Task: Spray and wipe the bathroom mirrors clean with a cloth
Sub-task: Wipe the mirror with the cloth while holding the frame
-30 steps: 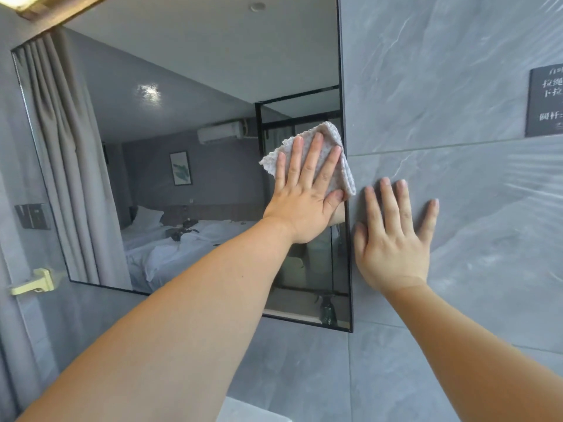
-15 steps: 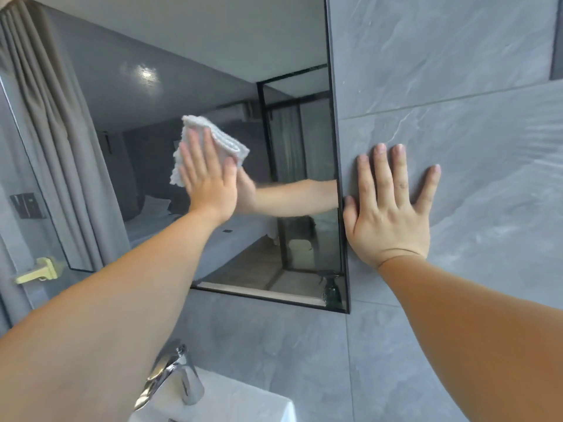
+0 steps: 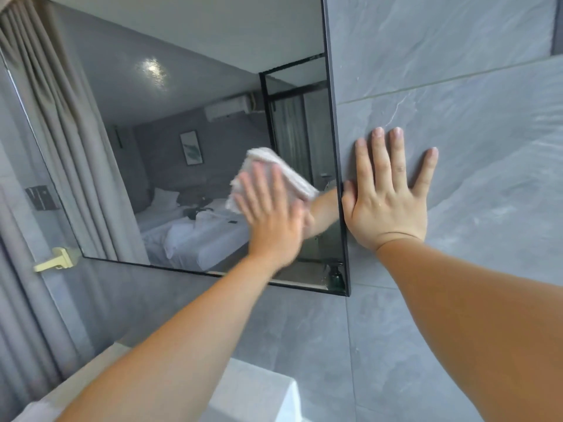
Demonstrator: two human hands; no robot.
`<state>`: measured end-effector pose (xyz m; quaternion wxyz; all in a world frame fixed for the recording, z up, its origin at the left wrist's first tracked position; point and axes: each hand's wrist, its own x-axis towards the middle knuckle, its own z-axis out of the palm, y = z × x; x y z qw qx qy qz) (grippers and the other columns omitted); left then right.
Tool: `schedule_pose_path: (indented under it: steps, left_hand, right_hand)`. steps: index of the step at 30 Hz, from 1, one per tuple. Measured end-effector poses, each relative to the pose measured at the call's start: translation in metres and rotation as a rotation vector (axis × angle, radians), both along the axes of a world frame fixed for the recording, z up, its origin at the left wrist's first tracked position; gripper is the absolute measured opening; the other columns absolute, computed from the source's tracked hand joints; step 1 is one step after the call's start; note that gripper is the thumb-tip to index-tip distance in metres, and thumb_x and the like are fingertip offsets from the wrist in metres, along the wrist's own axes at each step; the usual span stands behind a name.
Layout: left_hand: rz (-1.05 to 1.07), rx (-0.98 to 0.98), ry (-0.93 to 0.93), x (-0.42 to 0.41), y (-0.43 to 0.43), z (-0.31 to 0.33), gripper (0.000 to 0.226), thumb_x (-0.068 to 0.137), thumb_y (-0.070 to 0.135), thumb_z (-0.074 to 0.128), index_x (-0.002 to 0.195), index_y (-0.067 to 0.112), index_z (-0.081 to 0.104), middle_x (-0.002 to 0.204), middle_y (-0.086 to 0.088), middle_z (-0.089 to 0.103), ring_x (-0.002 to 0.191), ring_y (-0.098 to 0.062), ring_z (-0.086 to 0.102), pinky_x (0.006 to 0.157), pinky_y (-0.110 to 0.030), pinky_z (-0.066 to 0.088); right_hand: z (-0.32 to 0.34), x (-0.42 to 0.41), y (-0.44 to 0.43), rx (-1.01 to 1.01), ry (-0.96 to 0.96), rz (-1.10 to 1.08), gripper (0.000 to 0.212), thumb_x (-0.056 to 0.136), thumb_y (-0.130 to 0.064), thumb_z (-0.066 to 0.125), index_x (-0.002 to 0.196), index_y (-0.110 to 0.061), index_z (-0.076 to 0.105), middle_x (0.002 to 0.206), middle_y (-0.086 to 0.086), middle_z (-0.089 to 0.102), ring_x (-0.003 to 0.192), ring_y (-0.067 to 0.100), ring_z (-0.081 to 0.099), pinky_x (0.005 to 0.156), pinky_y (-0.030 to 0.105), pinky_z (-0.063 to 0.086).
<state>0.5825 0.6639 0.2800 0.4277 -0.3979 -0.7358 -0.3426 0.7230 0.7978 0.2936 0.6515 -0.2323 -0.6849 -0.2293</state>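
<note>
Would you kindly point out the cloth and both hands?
cloth (image 3: 288,172): head view, folded upper part.
left hand (image 3: 274,223): head view, back of hand.
right hand (image 3: 387,208): head view, back of hand.

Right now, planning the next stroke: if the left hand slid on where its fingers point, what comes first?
Probably nothing: the left hand, flat on the cloth, points up the mirror, bare glass to the picture's top.

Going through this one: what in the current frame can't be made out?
Head view only.
- Left hand: motion blur smears the fingers.
- Pale folded cloth: lower part hidden under that hand.
- Black-framed wall mirror: top and left side cut off by the picture edge.
- Dark bottle reflected in its lower right corner: too small and dim to identify.
- Dark wall plaque: cut off at the top right edge.
- White basin: cut off by the bottom edge.
</note>
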Motion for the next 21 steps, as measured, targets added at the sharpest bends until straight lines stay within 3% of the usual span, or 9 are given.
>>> schedule_pose_path:
  steps: [2,4,6,11,16,19,21]
  left_hand:
    - [-0.095,-0.201,0.241,0.025,0.01,-0.024,0.071,0.107,0.051,0.022,0.163,0.017,-0.006,0.168,-0.016,-0.012,0.155,-0.046,-0.008,0.122,-0.069,-0.001]
    - [-0.073,-0.269,0.413,0.033,0.008,-0.032,0.071,0.108,0.05,0.028,0.162,0.015,0.0,0.169,-0.016,0.001,0.155,-0.048,0.001,0.119,-0.072,0.012]
    - [-0.03,-0.305,0.504,0.028,0.007,-0.034,0.073,0.108,0.053,0.03,0.162,0.013,0.002,0.169,-0.015,0.003,0.154,-0.048,0.005,0.118,-0.071,0.014]
    - [-0.015,-0.407,0.585,0.013,0.0,-0.041,0.075,0.106,0.056,0.035,0.162,0.013,0.009,0.168,-0.015,0.002,0.154,-0.049,0.005,0.12,-0.071,0.011]
    - [-0.023,-0.479,0.714,-0.011,-0.015,-0.093,0.071,0.105,0.06,0.036,0.163,0.024,0.015,0.17,-0.008,0.007,0.155,-0.043,0.011,0.121,-0.068,0.015]
    - [0.009,-0.453,0.702,-0.013,-0.015,-0.098,0.074,0.104,0.061,0.041,0.163,0.027,0.012,0.171,-0.004,0.007,0.157,-0.038,0.007,0.123,-0.065,0.01]
    - [0.016,-0.428,0.595,-0.011,-0.016,-0.101,0.077,0.104,0.059,0.04,0.164,0.027,0.003,0.171,-0.007,0.006,0.158,-0.038,0.001,0.124,-0.064,0.006]
  right_hand:
    - [0.0,0.001,0.001,-0.001,-0.003,-0.003,0.064,0.106,-0.033,0.041,0.164,-0.012,0.024,0.172,0.01,0.021,0.159,0.032,0.017,0.121,0.07,0.0]
    - [0.001,0.001,0.0,-0.013,-0.029,0.012,0.063,0.108,-0.032,0.038,0.165,-0.012,0.022,0.172,0.01,0.019,0.16,0.033,0.014,0.121,0.069,-0.001]
    - [0.0,0.002,0.0,-0.012,-0.036,0.006,0.061,0.109,-0.032,0.036,0.165,-0.012,0.022,0.172,0.011,0.019,0.159,0.033,0.015,0.12,0.071,0.001]
    - [0.002,0.004,-0.002,-0.057,-0.061,0.035,0.062,0.108,-0.033,0.036,0.165,-0.012,0.021,0.172,0.011,0.018,0.159,0.035,0.014,0.119,0.074,0.004]
    - [0.001,0.006,-0.004,-0.067,-0.071,0.027,0.064,0.107,-0.034,0.037,0.165,-0.012,0.021,0.172,0.011,0.018,0.159,0.035,0.014,0.12,0.074,0.006]
    - [0.001,0.006,-0.004,-0.068,-0.067,0.023,0.064,0.107,-0.035,0.038,0.165,-0.013,0.02,0.173,0.01,0.017,0.16,0.034,0.013,0.12,0.073,0.005]
    - [0.001,0.007,-0.004,-0.066,-0.071,0.031,0.065,0.108,-0.035,0.038,0.165,-0.013,0.019,0.173,0.01,0.016,0.16,0.033,0.012,0.12,0.073,0.005]
